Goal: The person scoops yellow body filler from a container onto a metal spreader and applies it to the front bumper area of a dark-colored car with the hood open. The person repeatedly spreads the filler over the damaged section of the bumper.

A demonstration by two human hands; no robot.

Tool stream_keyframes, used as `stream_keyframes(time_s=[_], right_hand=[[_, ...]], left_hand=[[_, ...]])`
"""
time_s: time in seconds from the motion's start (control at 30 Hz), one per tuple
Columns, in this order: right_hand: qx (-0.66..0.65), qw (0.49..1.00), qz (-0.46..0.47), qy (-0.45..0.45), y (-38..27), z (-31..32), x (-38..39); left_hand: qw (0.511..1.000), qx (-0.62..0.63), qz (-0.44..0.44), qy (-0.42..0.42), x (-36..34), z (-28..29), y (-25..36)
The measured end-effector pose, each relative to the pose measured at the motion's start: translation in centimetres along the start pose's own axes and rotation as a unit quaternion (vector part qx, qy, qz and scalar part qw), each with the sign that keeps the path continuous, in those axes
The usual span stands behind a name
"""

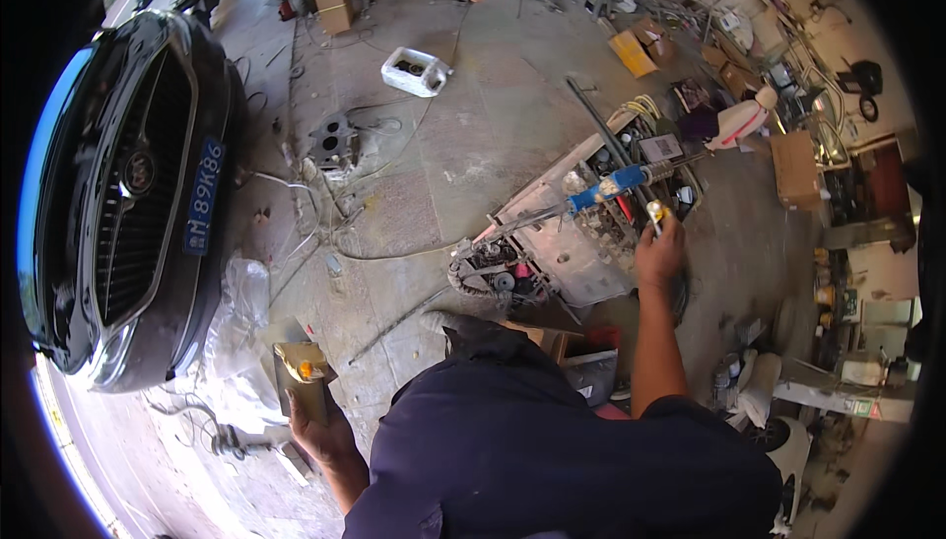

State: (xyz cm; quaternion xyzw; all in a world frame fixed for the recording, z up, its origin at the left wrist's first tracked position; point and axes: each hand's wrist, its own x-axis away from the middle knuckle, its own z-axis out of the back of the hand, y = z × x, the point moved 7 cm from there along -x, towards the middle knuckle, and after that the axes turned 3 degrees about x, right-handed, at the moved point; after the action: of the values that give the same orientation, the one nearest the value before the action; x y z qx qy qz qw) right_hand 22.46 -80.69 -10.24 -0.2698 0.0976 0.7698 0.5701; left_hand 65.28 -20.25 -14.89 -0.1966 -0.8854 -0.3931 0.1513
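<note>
Left grip (321, 433) clasped a flat board (311, 399) w/ an orange blob (306, 370), L of the torso (532, 440); right grip (661, 251) pinched a sm. yellow-white item (656, 210) nr the cluttered stand (583, 271). Tilting the board could've slid the blob off.

We have two things here. Flat olive-grey board (311, 401), near left, gripped at its near end by the left hand (323, 433); long side runs roughly near to far, coated face visible to us. On its far part we note a cream-yellow smear (294, 353) with a bright orange blob (306, 370) on it, not blended in. Second, a small white-and-yellow object (655, 211), farther off and right, pinched in the right hand (662, 255); too small for us to tell the kind. The two are well apart.
</note>
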Motion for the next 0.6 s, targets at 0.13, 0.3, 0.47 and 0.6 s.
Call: stream_keyframes(time_s=[0.13, 0.3, 0.47, 0.6], right_hand=[[0.069, 0.994, 0.016, -0.078, 0.7, -3.5, 2.0], [0.005, 0.998, 0.006, -0.061, -0.8, -2.5, 3.5], [-0.246, 0.965, -0.047, -0.079, -8.9, 0.4, 5.1], [-0.535, 0.775, 0.036, -0.335, -27.7, 0.5, 10.5]], left_hand=[[0.999, -0.037, 0.005, -0.03, -1.1, -4.7, -0.8], [0.999, 0.025, 0.024, -0.032, -0.8, -6.8, -0.3], [1.0, -0.005, -0.013, 0.025, -0.3, -3.2, 1.4], [0.991, 0.101, 0.074, -0.054, 1.5, -3.5, 1.7]])
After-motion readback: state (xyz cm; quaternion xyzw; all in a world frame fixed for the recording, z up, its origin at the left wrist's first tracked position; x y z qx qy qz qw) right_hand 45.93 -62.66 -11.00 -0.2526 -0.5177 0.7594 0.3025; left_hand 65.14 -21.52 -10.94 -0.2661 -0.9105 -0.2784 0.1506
